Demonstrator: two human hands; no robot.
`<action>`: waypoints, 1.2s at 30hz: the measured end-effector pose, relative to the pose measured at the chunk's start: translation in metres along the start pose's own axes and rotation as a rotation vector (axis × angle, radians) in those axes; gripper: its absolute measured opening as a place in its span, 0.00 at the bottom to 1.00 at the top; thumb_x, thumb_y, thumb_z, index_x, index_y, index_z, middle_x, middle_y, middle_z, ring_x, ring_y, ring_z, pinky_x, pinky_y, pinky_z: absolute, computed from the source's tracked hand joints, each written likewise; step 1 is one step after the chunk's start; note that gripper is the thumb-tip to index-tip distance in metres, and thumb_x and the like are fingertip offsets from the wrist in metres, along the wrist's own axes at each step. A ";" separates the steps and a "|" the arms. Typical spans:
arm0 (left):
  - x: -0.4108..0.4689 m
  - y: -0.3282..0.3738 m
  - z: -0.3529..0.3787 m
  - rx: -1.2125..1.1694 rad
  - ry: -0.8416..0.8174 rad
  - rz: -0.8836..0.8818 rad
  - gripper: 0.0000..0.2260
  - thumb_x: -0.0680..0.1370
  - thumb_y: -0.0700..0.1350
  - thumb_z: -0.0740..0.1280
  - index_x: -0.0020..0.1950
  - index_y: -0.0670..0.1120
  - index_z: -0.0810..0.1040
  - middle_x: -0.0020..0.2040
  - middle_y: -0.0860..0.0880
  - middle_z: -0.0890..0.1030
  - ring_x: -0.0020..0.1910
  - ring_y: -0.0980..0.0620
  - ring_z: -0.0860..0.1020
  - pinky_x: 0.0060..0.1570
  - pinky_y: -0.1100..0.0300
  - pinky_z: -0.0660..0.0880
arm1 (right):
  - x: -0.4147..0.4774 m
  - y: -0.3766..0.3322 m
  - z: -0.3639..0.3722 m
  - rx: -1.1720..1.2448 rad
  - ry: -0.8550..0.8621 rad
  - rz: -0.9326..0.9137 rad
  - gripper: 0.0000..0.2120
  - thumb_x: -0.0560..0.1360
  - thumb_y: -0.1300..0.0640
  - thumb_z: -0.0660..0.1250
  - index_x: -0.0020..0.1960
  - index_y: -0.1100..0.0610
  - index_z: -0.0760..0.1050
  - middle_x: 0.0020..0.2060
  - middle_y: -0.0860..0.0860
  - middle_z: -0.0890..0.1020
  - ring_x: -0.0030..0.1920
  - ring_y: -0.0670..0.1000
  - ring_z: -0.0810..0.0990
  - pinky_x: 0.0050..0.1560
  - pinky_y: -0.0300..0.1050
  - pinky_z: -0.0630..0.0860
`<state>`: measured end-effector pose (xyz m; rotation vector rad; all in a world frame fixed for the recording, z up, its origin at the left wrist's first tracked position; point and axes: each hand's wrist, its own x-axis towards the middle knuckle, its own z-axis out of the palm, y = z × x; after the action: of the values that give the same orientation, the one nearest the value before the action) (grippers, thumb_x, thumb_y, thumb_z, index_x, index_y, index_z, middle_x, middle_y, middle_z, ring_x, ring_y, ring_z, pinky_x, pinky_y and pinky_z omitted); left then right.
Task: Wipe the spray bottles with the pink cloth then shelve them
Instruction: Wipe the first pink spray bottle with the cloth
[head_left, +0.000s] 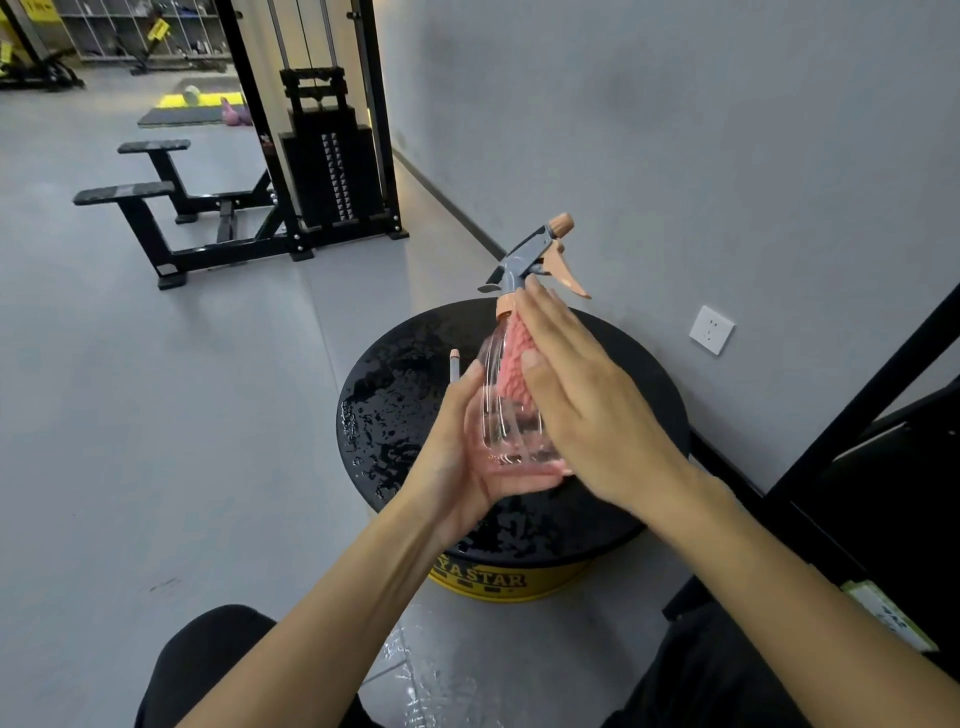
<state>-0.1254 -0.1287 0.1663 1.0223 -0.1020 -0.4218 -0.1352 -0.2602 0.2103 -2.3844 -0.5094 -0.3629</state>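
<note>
A clear pink spray bottle (493, 410) with a grey head and a peach trigger and nozzle is held tilted above a round black stool. My left hand (462, 457) cups its base from below, fingers curled round it. My right hand (576, 395) lies flat with straight fingers over the pink cloth (511, 369), pressing it against the bottle's side. Most of the cloth is hidden under that hand. A thin white tube with a peach tip (454, 366) sticks up just left of the bottle.
The black stool top (395, 395) is wet, with a yellow band below. A puddle lies on the floor (426, 670) between my knees. A dark shelf frame (857, 441) stands at right, a grey wall with a socket (711, 330) behind, and a weight machine (322, 156) at back left.
</note>
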 end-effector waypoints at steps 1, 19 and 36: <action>0.000 0.001 0.001 0.000 0.005 0.002 0.24 0.74 0.62 0.59 0.56 0.46 0.80 0.42 0.45 0.86 0.38 0.47 0.85 0.38 0.48 0.84 | 0.001 0.000 0.000 -0.008 0.008 -0.011 0.26 0.83 0.50 0.46 0.80 0.51 0.49 0.80 0.44 0.50 0.78 0.38 0.44 0.78 0.40 0.46; -0.001 -0.001 0.002 -0.042 0.007 0.015 0.21 0.80 0.60 0.55 0.47 0.58 0.87 0.48 0.50 0.87 0.44 0.52 0.85 0.36 0.50 0.83 | -0.003 -0.001 0.012 -0.141 0.013 -0.045 0.27 0.83 0.45 0.43 0.80 0.50 0.46 0.80 0.42 0.45 0.77 0.38 0.39 0.78 0.50 0.41; 0.000 -0.001 -0.003 -0.088 0.036 -0.006 0.21 0.81 0.60 0.55 0.55 0.50 0.84 0.47 0.48 0.86 0.43 0.51 0.85 0.35 0.56 0.82 | -0.016 -0.011 0.024 -0.149 0.025 -0.082 0.28 0.83 0.53 0.49 0.80 0.54 0.46 0.80 0.46 0.45 0.78 0.43 0.38 0.79 0.51 0.45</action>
<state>-0.1244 -0.1267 0.1637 0.9436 -0.0483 -0.4096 -0.1515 -0.2409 0.1924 -2.5038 -0.5878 -0.4816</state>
